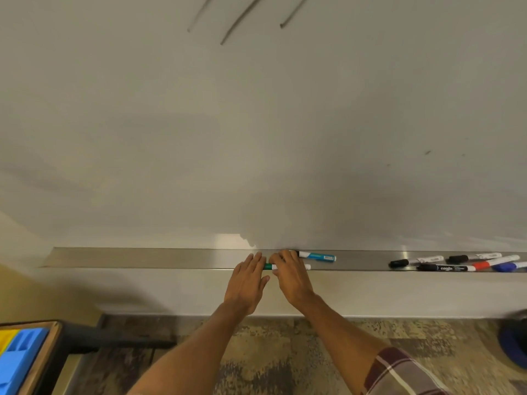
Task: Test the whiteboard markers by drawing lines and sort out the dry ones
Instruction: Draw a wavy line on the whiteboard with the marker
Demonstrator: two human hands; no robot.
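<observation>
A green-capped marker (269, 266) lies along the front lip of the metal tray (142, 258) under the whiteboard (256, 138). My left hand (248, 277) lies over its green cap end with straight fingers. My right hand (291, 273) covers the white barrel, whose tip shows past it on the right; its fingers curl over the barrel. A teal-labelled marker (318, 256) lies just behind my right hand. Three drawn grey lines (236, 21) show at the board's top.
Several more markers, black (399, 263), red (482, 265) and blue (503, 267), lie grouped at the tray's right end. A blue and yellow bin (20, 357) sits at the lower left on a wooden stand. Patterned carpet lies below.
</observation>
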